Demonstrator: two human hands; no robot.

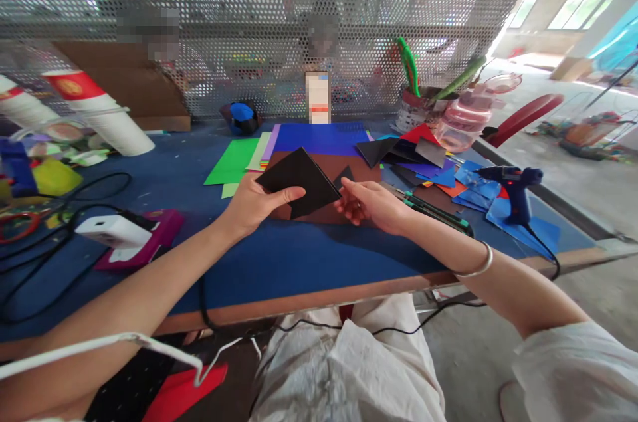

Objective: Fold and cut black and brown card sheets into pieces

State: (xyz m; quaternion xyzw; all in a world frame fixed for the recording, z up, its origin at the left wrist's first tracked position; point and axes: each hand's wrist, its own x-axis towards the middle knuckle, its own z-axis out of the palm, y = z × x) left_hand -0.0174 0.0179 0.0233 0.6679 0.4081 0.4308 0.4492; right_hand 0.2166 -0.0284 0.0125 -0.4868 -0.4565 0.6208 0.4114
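A black square sheet of paper [299,177] is held tilted above the blue table [299,262]. My left hand [256,204] grips its lower left side, thumb on top. My right hand [366,203] pinches the sheet's right corner with its fingertips. Under the sheet lies a brown sheet [356,173] on a stack of coloured paper, with a blue sheet [319,138] behind and a green one [234,161] to the left.
A blue glue gun [513,186] stands at the right on blue paper scraps [528,226]. Black and red offcuts [409,146] lie behind it. At the left are a white box [112,230], black cables [60,209] and paper cups [97,109]. A perforated screen [249,10] closes the back, with people behind it.
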